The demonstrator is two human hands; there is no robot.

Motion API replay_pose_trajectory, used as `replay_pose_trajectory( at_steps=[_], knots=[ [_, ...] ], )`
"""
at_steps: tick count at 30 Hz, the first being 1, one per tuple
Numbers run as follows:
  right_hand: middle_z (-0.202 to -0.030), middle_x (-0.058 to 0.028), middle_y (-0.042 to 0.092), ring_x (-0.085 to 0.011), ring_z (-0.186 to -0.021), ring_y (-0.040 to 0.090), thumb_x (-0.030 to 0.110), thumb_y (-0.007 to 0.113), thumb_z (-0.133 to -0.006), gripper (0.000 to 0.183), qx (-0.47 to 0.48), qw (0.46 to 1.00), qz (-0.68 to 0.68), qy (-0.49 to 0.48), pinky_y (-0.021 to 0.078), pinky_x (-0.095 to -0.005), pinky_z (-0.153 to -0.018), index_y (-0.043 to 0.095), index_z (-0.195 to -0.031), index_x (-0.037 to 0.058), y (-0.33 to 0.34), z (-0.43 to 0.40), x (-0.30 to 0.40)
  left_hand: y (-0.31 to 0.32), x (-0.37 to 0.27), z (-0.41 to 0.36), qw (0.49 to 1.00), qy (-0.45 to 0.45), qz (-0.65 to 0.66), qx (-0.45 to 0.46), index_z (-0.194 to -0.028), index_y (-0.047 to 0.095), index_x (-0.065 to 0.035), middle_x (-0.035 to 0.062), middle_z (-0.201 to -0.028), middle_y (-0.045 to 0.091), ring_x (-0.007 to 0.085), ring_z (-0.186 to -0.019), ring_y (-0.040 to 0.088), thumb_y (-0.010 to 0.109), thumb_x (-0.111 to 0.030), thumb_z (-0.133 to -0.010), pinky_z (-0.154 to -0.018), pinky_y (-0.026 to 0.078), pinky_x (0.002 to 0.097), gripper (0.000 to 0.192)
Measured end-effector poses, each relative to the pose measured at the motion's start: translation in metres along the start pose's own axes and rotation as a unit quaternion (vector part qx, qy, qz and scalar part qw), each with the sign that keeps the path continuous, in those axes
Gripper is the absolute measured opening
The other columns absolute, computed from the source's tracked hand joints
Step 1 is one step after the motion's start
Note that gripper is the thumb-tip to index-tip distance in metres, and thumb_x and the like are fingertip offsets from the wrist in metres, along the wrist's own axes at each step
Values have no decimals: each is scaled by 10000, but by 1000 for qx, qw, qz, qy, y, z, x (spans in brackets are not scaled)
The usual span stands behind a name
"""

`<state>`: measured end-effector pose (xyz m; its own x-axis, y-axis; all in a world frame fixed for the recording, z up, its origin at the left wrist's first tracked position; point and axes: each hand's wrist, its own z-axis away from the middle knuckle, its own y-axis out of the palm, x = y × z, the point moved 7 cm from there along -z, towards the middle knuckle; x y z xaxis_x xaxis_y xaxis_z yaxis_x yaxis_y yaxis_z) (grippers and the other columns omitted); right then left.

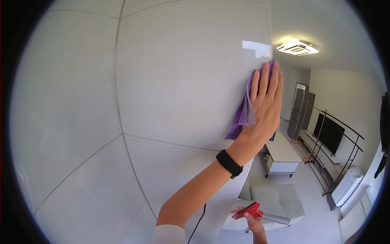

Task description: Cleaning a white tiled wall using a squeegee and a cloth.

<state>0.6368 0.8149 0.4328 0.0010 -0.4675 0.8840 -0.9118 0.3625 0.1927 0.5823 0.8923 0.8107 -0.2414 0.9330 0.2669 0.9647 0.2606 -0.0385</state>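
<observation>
My left hand (266, 94), with a black watch on its wrist, is spread flat over a purple cloth (243, 114) against the right edge of a glossy white tiled wall (189, 79). Parts of the cloth show between the fingers, and a fold hangs down at the hand's left side; the thumb is hidden. Lower in the view, my right hand (255, 224) holds a squeegee (254, 210) by its red head, with the dark blade towards the upper left and the grey handle pointing right.
A light upholstered seat (277, 199) lies below, beyond the wall's edge. Farther off stand a white coffee table (283, 149), clothes racks (326, 134), a television (330, 131) and a white radiator (347, 184). A black cable (199, 222) hangs by the lower wall.
</observation>
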Motion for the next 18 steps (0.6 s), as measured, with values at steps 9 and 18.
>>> replay_pose_trajectory(
  at_steps=[9, 18],
  knots=[
    [-1059, -258, 665, -302, -869, 686, 151, 570, -930, 364, -32, 998, 26, 52, 560, -390, -785, 561, -1191, -103, -13, 16, -4, -92, 139, 101, 982, -138, -117, -63, -1423, 361, 28, 205, -1515, 301, 394, -1404, 262, 492, -115, -914, -1141, 167, 546, 544],
    [-1083, -218, 672, -306, -969, 665, 160, 560, -936, 325, 5, 988, 89, 123, 551, -391, -794, 590, -1164, -69, -26, 16, -14, -133, 204, 311, 967, -233, -74, -68, -1445, 303, 62, 210, -1517, 303, 382, -1411, 258, 276, -256, -1033, -1150, 161, 497, 520]
  ],
)
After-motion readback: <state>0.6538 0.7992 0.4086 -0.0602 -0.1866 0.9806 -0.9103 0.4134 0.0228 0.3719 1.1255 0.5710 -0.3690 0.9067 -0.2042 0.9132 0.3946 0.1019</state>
